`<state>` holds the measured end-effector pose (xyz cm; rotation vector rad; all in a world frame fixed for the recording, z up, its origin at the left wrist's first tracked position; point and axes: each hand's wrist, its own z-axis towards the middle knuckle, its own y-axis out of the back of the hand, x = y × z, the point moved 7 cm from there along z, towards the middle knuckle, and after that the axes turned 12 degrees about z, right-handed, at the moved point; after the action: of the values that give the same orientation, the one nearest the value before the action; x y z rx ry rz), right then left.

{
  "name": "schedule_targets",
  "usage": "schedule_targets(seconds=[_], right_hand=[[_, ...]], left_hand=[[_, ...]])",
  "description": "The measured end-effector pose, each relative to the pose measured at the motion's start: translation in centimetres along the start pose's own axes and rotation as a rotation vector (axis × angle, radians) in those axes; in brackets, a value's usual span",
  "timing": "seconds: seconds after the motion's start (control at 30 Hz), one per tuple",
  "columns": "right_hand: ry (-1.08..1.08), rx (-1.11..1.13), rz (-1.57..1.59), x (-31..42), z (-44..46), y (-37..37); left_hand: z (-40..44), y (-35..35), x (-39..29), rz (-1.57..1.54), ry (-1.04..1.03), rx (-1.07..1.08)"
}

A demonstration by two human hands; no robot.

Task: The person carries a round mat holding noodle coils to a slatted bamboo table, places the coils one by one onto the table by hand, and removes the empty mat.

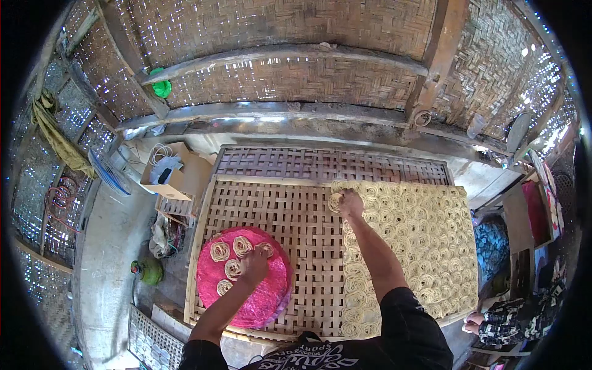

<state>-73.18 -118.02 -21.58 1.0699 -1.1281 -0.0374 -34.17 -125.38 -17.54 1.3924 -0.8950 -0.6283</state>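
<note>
A round pink cover point(271, 296) lies on the left part of a woven lattice tray point(317, 271), with several coiled noodle nests point(219, 251) on it. My left hand point(253, 265) is over its right side, fingers bent down at a nest point(265, 248); what they grip is hidden. Rows of pale nests point(419, 246) cover the tray's right part. At the upper left corner of those rows, my right hand point(351, 203) reaches down beside a nest point(336, 202), its fingers bent and their tips unclear.
A second lattice tray point(333, 161) lies behind. To the left are a cardboard box point(176, 176), a blue fan point(109, 172) and a green gas cylinder point(148, 271). Another person's hands point(473, 322) and patterned clothing point(518, 320) show at the lower right.
</note>
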Motion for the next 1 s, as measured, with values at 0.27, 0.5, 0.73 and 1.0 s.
schedule_targets(seconds=[0.27,0.5,0.73,1.0], right_hand=[[0.287,-0.113,-0.102,3.8,-3.1,0.5],[0.234,0.54,0.528,15.1,-9.8,-7.2],[-0.242,0.645,1.065,14.5,-9.0,-13.5],[-0.176,0.251,0.781,3.5,-1.3,-10.5]], left_hand=[[3.8,-4.9,7.2,-0.459,0.49,-0.086],[9.8,-0.9,7.6,-0.637,0.419,-0.082],[14.5,0.8,4.1,-1.011,0.179,0.071],[6.0,1.0,8.3,-0.43,0.305,0.032]])
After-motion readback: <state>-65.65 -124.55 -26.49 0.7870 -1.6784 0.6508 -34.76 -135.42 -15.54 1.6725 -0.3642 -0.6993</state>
